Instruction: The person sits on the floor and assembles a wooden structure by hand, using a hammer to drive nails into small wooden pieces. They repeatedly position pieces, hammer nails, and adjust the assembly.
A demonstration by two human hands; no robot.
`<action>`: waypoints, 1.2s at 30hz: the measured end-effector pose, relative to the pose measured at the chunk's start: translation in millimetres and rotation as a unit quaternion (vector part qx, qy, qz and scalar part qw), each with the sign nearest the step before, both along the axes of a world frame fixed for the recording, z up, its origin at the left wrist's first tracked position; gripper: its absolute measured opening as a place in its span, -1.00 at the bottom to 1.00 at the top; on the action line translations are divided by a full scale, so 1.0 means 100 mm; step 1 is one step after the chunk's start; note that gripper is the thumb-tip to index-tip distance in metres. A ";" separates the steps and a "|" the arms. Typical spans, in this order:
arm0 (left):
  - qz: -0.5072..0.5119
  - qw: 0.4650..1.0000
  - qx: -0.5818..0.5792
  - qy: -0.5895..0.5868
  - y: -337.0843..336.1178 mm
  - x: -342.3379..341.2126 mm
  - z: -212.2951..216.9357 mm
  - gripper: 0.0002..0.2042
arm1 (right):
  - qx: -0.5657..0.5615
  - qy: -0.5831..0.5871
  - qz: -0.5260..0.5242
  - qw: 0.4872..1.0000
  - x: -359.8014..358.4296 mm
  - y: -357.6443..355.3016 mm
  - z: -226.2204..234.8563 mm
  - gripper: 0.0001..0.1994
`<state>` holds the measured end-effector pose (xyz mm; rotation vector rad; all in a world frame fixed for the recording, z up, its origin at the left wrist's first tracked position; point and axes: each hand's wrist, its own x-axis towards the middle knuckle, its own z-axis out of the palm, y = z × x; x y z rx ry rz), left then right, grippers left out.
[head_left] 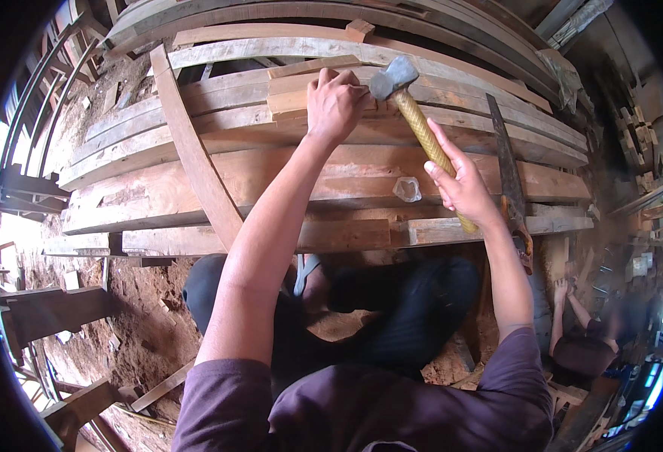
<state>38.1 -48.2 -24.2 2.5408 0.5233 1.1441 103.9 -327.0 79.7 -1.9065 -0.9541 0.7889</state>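
Note:
In my right hand (456,177) is a hammer (426,135) with a grey metal head and a yellowish patterned handle. The hammer's head is tilted up beside the fingers of my left hand (335,105). That left hand is closed in a pinch over a short wooden block (288,99); whatever its fingertips hold is too small or hidden to make out. The block lies on long stacked timber beams (233,113), with a thin strip of wood (316,65) along its far side.
A handsaw (506,166) lies across the beams on the right. A narrow plank (188,135) slants over them on the left. Nearer to me sits a small clear glass-like piece (407,190). Another person (588,339) works at the lower right. Wood scraps litter the dirt floor (147,301).

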 end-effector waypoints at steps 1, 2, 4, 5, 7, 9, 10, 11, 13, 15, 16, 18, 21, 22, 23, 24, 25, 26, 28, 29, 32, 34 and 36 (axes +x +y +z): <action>0.002 1.000 0.008 -0.008 0.00 0.00 -0.01 -0.83 | 0.001 0.006 0.002 1.000 -0.01 0.01 0.05 -0.26; 0.005 1.000 0.010 -0.006 0.00 0.01 -0.01 -0.83 | 0.009 0.009 0.008 1.000 -0.01 0.03 0.10 -0.25; 0.007 1.000 0.013 -0.003 0.00 0.01 -0.01 -0.83 | 0.004 -0.003 -0.002 1.000 -0.01 0.08 0.13 -0.26; 0.007 1.000 0.013 -0.003 0.00 0.01 -0.01 -0.83 | -0.001 -0.005 -0.006 1.000 0.01 0.11 0.14 -0.25; 0.005 1.000 0.009 0.002 0.00 0.02 -0.01 -0.83 | -0.024 -0.007 -0.003 1.000 0.06 0.15 0.14 -0.25; 0.003 1.000 0.003 0.014 0.00 0.02 0.00 -0.83 | -0.079 -0.010 -0.011 0.997 0.12 0.17 0.16 -0.24; 0.003 1.000 0.001 0.010 0.00 0.02 0.00 -0.83 | -0.055 -0.002 0.004 0.998 0.14 0.17 0.16 -0.24; 0.004 1.000 -0.002 0.006 0.00 0.02 0.00 -0.83 | -0.051 -0.001 -0.003 0.999 0.16 0.16 0.18 -0.24; 0.007 1.000 -0.004 0.004 -0.01 0.02 -0.01 -0.83 | -0.032 0.015 -0.015 0.999 0.18 0.13 0.20 -0.24; 0.011 1.000 0.008 0.006 0.00 0.02 -0.02 -0.83 | -0.015 0.004 -0.009 1.000 0.18 0.12 0.21 -0.26; 0.007 1.000 0.010 0.004 0.00 0.02 -0.02 -0.83 | -0.007 -0.002 -0.010 1.000 0.17 0.11 0.21 -0.27; 0.001 1.000 0.015 -0.001 0.01 0.02 -0.02 -0.82 | -0.040 0.022 -0.005 0.999 0.16 0.13 0.21 -0.26; 0.000 1.000 0.004 0.021 0.02 0.02 -0.02 -0.82 | -0.075 0.047 -0.008 0.996 0.16 0.16 0.21 -0.25; 0.000 1.000 0.009 0.012 0.03 0.02 -0.02 -0.82 | -0.051 0.036 -0.010 0.998 0.16 0.17 0.21 -0.25; 0.001 1.000 0.011 0.005 0.03 0.02 -0.02 -0.82 | -0.038 0.028 -0.015 0.999 0.16 0.16 0.21 -0.26; -0.001 1.000 0.003 0.014 0.03 0.02 -0.02 -0.82 | -0.026 0.023 -0.021 0.999 0.15 0.16 0.21 -0.26; 0.001 1.000 0.009 -0.002 0.03 0.02 -0.02 -0.82 | -0.019 0.013 -0.018 1.000 0.15 0.15 0.20 -0.26; 0.002 1.000 0.007 -0.002 0.03 0.02 -0.02 -0.82 | -0.012 0.003 -0.016 1.000 0.15 0.15 0.20 -0.26; 0.002 1.000 0.006 0.006 0.02 0.02 -0.01 -0.82 | -0.034 -0.012 -0.006 0.999 0.15 0.15 0.21 -0.26; 0.004 1.000 0.007 0.013 0.02 0.02 -0.01 -0.81 | -0.063 -0.019 0.002 0.998 0.15 0.15 0.21 -0.26; 0.008 1.000 -0.003 0.020 0.01 0.02 0.01 -0.83 | -0.050 -0.003 0.006 0.999 0.19 0.16 0.24 -0.25; 0.012 1.000 -0.010 0.020 -0.01 0.01 0.01 -0.84 | -0.019 0.023 -0.018 0.999 0.20 0.15 0.26 -0.25; 0.014 1.000 -0.004 0.020 0.00 0.02 0.01 -0.83 | -0.011 0.015 -0.012 1.000 0.21 0.17 0.26 -0.24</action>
